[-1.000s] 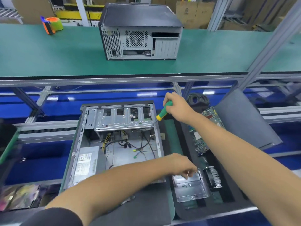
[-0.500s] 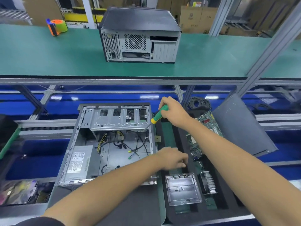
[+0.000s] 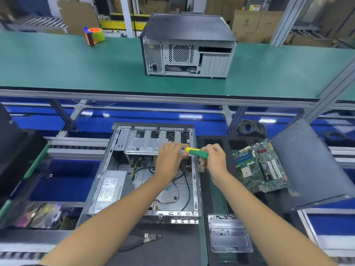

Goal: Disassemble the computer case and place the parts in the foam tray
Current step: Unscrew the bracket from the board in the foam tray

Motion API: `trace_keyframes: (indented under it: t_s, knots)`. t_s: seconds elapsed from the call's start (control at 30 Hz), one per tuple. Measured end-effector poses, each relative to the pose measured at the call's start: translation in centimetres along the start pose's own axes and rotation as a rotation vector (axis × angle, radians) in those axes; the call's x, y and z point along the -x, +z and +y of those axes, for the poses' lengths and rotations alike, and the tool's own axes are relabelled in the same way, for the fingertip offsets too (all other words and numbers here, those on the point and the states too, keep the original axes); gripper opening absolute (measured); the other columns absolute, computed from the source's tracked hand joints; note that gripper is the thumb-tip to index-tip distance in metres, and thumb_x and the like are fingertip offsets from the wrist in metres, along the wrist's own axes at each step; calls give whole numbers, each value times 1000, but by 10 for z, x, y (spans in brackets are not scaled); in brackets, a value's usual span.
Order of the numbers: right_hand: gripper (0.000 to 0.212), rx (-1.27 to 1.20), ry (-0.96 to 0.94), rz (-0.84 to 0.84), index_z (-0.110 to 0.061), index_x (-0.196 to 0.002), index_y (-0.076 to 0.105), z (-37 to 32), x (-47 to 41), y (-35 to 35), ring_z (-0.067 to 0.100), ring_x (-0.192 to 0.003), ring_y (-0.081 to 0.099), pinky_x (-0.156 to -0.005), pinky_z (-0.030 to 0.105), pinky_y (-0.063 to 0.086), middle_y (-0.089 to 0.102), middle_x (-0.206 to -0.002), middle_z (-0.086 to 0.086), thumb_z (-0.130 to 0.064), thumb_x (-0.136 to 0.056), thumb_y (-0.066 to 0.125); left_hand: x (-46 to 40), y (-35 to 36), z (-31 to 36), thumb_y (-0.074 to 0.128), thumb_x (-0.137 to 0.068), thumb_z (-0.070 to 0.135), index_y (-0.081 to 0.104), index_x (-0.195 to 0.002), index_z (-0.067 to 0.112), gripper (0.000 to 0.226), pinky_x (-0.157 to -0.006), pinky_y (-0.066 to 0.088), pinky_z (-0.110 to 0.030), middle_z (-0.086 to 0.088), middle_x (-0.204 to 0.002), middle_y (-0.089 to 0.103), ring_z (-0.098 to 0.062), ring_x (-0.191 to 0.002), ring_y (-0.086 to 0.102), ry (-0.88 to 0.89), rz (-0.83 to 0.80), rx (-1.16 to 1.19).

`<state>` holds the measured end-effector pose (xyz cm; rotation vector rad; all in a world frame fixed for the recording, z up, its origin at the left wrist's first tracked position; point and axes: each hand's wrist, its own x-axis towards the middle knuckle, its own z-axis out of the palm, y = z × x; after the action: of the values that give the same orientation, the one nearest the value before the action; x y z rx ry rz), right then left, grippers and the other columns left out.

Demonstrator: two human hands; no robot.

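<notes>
Head view: the open case (image 3: pixel 146 175) lies on the bench, left of the foam tray (image 3: pixel 215 189) holding a motherboard (image 3: pixel 259 166). The right hand (image 3: pixel 215 160) grips a screwdriver (image 3: pixel 196 151); the left hand (image 3: pixel 171 156) pinches its tip at the drive cage (image 3: pixel 148 143).

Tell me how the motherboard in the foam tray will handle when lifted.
The motherboard looks like a thin flat board, so probably light and fairly stiff. Its exposed slots and chips suggest it is fragile; holding it by the edges seems safest. It lies tilted on the foam tray, so it may slide.
</notes>
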<state>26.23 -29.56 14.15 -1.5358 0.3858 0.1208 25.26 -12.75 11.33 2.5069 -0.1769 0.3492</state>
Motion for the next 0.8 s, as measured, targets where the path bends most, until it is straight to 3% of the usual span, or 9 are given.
trace_keyframes:
  t_s: [0.1,0.23,0.33,0.4,0.47,0.5,0.57,0.67,0.8]
  knots:
    - [19,-168,166,-87,-8,-91,58,-7,4,13,18,-40,43,-41,24,37,55,-60,13,-24,-95,48,0,5,-7,63,-100,25,65,-128,25,28,-88,47,-37,5,-115,67,-22,-108,58,-29,-21,75]
    - [28,-221,229,-179,-8,-85,54,-18,0,21,19,-40,40,-42,27,38,49,-56,11,-29,-100,43,-9,0,-23,59,-98,0,63,-137,21,45,-92,52,-44,2,-118,65,-22,-108,59,121,-145,208]
    - [30,-232,179,-228,-7,-89,54,-23,-10,23,21,-44,42,-46,28,40,51,-61,12,-33,-98,42,-30,-9,-36,57,-102,14,66,-130,28,33,-93,52,-37,11,-110,64,-11,-103,61,72,-263,279]
    - [32,-213,108,-198,-8,-97,60,-23,-21,25,24,-51,56,-54,32,49,65,-74,15,-36,-91,44,-41,-15,-39,55,-103,16,65,-120,28,23,-90,50,-24,10,-104,66,0,-97,62,14,-219,421]
    - [21,36,-41,-57,-13,-103,62,-8,-30,27,9,-71,64,-73,36,51,68,-101,14,-27,-93,49,-49,-19,-38,54,-105,15,54,-117,32,21,-85,53,-17,11,-104,67,3,-98,65,-42,-119,530]
    - [17,244,-133,-4,-16,-110,61,5,-33,27,-2,-81,58,-81,37,50,59,-115,10,-18,-95,52,-52,-19,-36,52,-106,16,50,-118,30,19,-85,57,-22,9,-105,69,-1,-100,68,-90,-88,613]
    - [42,593,-228,-48,-24,-130,52,36,-32,29,-2,-86,49,-87,40,50,38,-124,0,-11,-92,60,-57,-13,-31,49,-108,16,45,-123,22,16,-83,63,-34,-2,-108,70,-13,-103,72,-166,-57,769]
    - [68,776,-211,-97,-49,-143,30,59,-22,37,14,-73,58,-62,38,49,33,-121,-10,-15,-91,58,-63,1,-25,45,-109,13,41,-128,16,20,-82,64,-42,-11,-108,67,-22,-105,71,-217,-45,900]
    - [73,826,-219,-32,-49,-147,27,61,-25,40,14,-66,57,-48,33,39,43,-125,-9,-10,-91,53,-67,17,-23,43,-110,16,41,-121,27,16,-80,64,-45,-15,-105,67,-28,-103,70,-262,-63,987]
